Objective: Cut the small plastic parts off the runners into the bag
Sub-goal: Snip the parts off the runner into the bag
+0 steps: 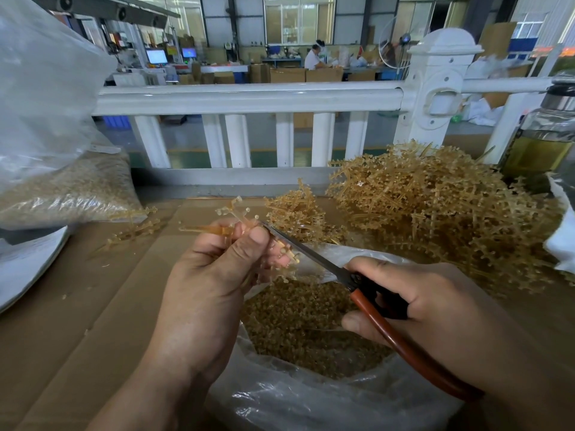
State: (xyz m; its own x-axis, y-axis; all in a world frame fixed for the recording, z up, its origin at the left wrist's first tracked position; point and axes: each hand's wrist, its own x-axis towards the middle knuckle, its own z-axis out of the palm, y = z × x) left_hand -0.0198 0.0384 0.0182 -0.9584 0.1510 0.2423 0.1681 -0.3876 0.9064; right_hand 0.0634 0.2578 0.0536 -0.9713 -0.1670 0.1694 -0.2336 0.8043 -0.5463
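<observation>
Left hand (214, 275) pinches one runner (231, 213) between thumb and fingers, directly over the open bag (280, 399). The runner's long axis runs roughly left-right, with branches sticking up and down. Right hand (435, 306) grips the scissors (311, 253) by the handles. The blades point up-left, nearly together, tips at the runner beside the thumb. Bag holds many cut parts (305, 321). Uncut pile (435, 206) sits at the far right of the tabletop (93, 290). Second bag (62, 188), far left, also holds parts.
</observation>
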